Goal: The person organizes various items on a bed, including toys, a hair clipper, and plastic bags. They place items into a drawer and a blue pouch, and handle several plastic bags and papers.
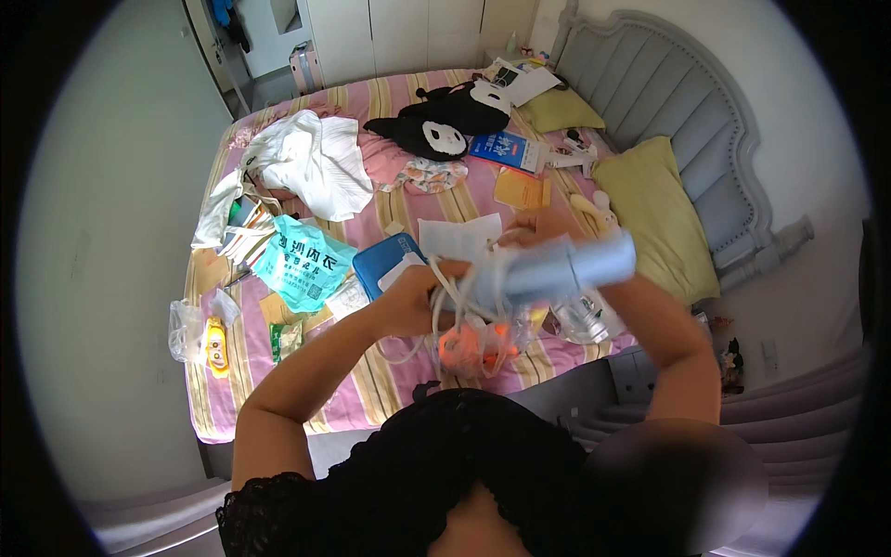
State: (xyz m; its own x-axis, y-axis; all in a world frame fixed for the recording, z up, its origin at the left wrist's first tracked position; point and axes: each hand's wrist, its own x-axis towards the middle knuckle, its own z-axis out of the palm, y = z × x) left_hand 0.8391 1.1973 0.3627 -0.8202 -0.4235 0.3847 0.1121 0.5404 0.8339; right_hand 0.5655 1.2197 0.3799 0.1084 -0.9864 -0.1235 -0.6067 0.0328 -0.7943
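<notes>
My left hand (415, 299) grips the near end of a pale blue tube-shaped device (566, 266) where loops of white cord (444, 316) hang from it. My right hand (540, 228) is closed around the white cord above the device's middle. The device is held level over the striped bed (362, 390). Under it lies a clear plastic bag with orange things (473, 349).
The bed holds white cloth (311, 160), a teal plastic bag (302, 262), a blue flat case (382, 262), a black plush with a white face (436, 125), a blue booklet (506, 148), a yellow toy in a bag (213, 343) and yellow-green pillows (654, 215). A grey headboard (696, 121) stands right.
</notes>
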